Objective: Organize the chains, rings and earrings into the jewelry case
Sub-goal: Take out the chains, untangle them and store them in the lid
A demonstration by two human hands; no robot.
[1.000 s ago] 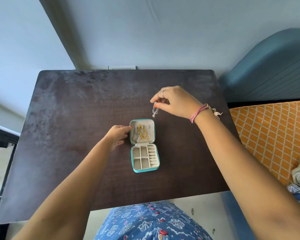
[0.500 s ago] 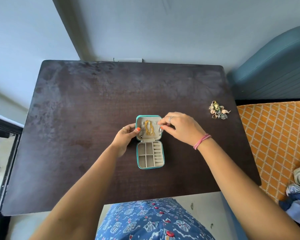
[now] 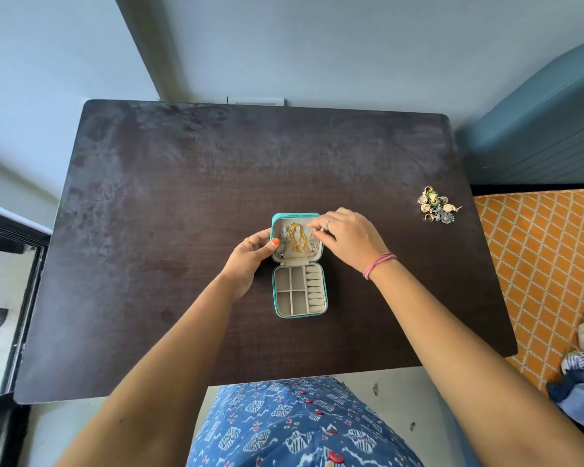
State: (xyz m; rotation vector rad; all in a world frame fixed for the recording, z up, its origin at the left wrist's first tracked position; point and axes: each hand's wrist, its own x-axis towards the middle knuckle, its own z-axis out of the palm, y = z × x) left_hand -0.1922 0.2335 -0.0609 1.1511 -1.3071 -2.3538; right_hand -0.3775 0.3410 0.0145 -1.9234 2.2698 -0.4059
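Starting at your left, the dark wooden table (image 3: 149,230) fills most of the view, and your left hand (image 3: 250,261) comes in over it to grip the left edge of the jewelry case lid (image 3: 295,219), fingers curled at the rim and the thumb, with its orange nail, pressed onto the pale lining inside. The jewelry case (image 3: 299,266) lies open and flat near the middle of the table, turquoise outside and cream inside, with the lid half farther from you and the tray half nearer. In the lid, a silver chain (image 3: 282,244) hangs along the left side just beside your thumb, a gold chain (image 3: 298,240) runs down the middle, and a second silver chain (image 3: 314,246) lies along the right side. Your right hand (image 3: 349,237) rests over the lid's right edge with its fingertips bunched together at the top of that right-hand chain; whether they actually pinch it is too small to tell. The tray half (image 3: 300,290) holds four square compartments on the left and a column of ring rolls (image 3: 314,287) on the right, none with anything in them. Well apart, near the table's right edge, sits a small heap of rings and earrings (image 3: 436,208), gold, green and silver pieces touching one another.
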